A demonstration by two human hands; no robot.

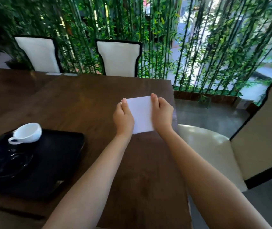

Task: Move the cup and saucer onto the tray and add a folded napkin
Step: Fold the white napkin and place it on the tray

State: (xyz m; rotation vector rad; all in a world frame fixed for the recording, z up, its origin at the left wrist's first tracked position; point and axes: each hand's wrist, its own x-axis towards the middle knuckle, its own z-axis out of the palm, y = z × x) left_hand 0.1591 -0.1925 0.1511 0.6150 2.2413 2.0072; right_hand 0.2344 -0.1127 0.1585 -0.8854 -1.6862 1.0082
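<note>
While our left hand (123, 118) and right hand (162, 114) reach out side by side over the wooden table (85, 100), we hold a white napkin (140, 114) spread flat between them. Each hand pinches one side edge of it: the thumbs lie along the top, and the fingers curl underneath where we cannot see them. Whether the napkin touches the table or hangs just above it, we cannot tell. Well to the left of our left hand, and nearer to us, lies the black tray (60, 162). On it a white cup (27, 134) sits at the far side, looking tipped, and a dark saucer (8, 164) lies nearer to us, apart from the cup as far as the blur lets us judge. Right of our right hand, past the table edge, is a cream chair (206, 146).
</note>
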